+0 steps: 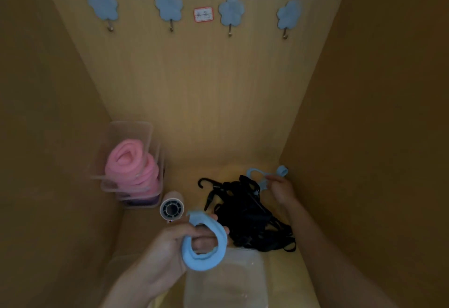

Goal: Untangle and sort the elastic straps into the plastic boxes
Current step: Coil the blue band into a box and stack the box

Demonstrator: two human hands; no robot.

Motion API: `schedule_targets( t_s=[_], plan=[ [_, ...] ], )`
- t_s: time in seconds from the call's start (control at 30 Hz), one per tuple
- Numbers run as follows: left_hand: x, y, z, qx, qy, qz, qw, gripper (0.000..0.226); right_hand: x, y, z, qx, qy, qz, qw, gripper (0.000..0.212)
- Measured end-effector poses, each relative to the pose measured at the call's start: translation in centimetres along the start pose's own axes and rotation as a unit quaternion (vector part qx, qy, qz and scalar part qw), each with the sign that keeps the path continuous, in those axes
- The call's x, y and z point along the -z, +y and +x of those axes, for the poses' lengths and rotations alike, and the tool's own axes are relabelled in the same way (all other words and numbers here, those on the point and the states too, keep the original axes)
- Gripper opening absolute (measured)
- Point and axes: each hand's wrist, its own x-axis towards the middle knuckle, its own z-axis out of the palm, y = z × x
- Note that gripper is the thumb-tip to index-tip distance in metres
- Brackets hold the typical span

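Head view: sorting step in hand, with the left hand curled round a broad blue strap just over the near clear box, while the right hand appears to pinch a thin blue strap at the back right corner, beside the black tangle. Next move, as I judge it: drop the broad loop into the near box and lift the thin one free of the black strands without dragging them along. Count: two blue straps, one black tangle (strands too knotted to number), one stack of pink straps in the left box, four flower hooks.
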Motion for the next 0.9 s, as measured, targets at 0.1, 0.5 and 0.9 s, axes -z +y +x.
schedule_targets(
  t_s=[0.1, 0.5, 0.9],
  plan=[
    [0.6, -0.1, -0.6, 0.003, 0.003, -0.013, 1.0, 0.07, -0.3, -1.4, 0.3, -0.014, -0.012, -0.006, 1.0, 0.048],
    [-0.7, 0.8, 0.3, -0.006, 0.005, 0.055, 0.998, 0.058, 4.2, -7.2, -3.3, 0.184, 0.031, 0.154, 0.97, 0.037],
    [-0.7, 1.0, 4.6, -0.028, -0.006, 0.118, 0.993, 0.045, 7.9, -14.4, -16.7, 0.374, -0.102, 0.168, 0.906, 0.03]
  ],
)
